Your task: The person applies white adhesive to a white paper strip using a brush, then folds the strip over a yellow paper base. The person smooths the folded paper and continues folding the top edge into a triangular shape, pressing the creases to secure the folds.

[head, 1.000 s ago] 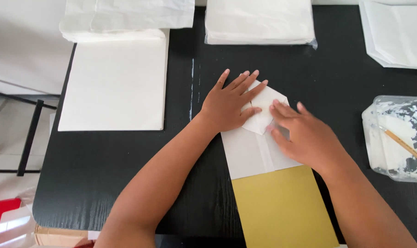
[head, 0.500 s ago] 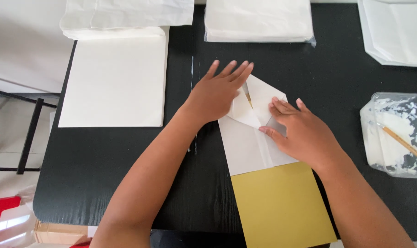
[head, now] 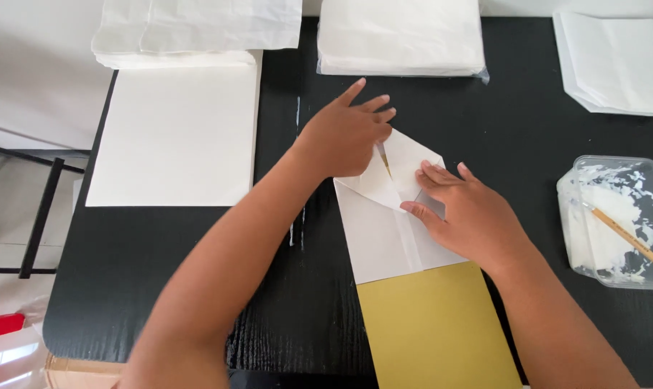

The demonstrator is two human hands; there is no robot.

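Note:
A white folded paper (head: 384, 238) lies on the black table (head: 197, 274), its near end over a gold card (head: 434, 331). My left hand (head: 344, 137) lies over the paper's far left corner, where a flap is lifted and a gold strip shows underneath. Whether the fingers pinch the flap I cannot tell. My right hand (head: 470, 216) lies flat on the right side of the paper, fingertips pressing near the centre fold.
A white sheet stack (head: 175, 133) sits at the left. Piles of white paper (head: 402, 39) line the far edge, with another pile (head: 618, 61) at the far right. A clear plastic tub of white paste (head: 614, 223) holds a wooden brush (head: 632, 241).
My left hand has slid toward the far left corner and raised a flap of the paper. My right hand has stayed pressed on the right side.

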